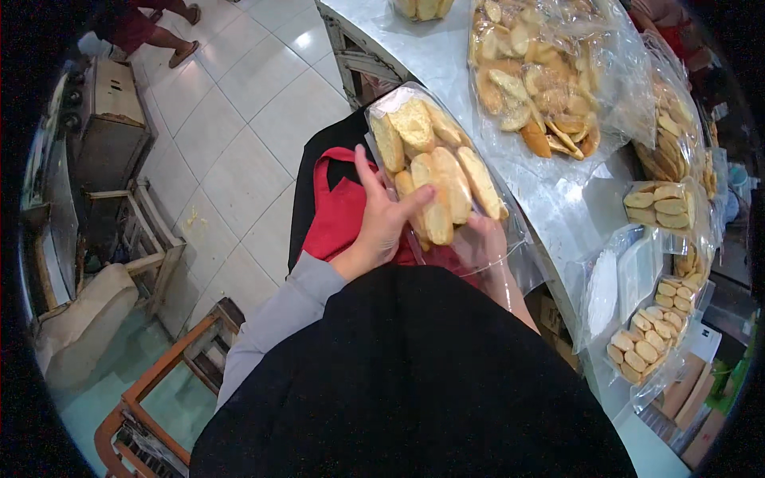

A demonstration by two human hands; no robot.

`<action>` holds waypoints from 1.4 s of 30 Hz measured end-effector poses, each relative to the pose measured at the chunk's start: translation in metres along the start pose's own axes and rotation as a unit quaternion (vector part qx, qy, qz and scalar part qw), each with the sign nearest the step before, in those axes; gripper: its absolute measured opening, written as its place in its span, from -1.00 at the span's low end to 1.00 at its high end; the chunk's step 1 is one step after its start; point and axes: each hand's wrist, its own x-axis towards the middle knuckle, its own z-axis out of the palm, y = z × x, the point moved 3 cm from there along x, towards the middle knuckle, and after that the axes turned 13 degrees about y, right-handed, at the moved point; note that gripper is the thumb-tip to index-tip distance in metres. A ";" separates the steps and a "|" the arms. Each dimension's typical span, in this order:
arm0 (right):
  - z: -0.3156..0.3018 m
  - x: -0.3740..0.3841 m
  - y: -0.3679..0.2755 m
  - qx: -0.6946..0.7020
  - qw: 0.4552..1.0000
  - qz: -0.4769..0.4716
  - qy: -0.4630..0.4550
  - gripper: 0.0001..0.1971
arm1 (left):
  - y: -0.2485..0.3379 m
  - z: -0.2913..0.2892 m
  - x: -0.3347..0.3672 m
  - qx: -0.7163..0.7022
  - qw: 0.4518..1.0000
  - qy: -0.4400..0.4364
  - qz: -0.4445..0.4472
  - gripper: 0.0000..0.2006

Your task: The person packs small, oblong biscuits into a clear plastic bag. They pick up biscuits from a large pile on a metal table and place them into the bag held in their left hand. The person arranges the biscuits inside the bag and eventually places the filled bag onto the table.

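Observation:
A clear plastic bag of toasted bread slices (446, 179) is tilted over my lap, beside the metal table's edge. My left hand (378, 219) grips its left side, thumb pressed over the front and fingers along the edge. At the lower right corner, my right hand (488, 243) holds the bag from below; some of its fingers are hidden behind the plastic. Loose clear film spreads out past the right wrist. Several oblong golden slices show through the front, one with a rough, crumbly face. Red cloth (339, 215) with a strap lies under my left hand.
On the metal table (542, 199) lie a large bag of bread slices (550, 80), smaller packs (657, 205), clear trays (640, 267) and a pack of small rounds (649, 334). A wooden chair (159, 382) stands left. Another person's legs (163, 36) show at the far left.

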 end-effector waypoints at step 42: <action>-0.010 -0.031 0.011 -0.128 0.985 -0.073 0.090 -0.34 | 0.002 -0.004 -0.001 0.056 0.988 -0.119 0.081 0.07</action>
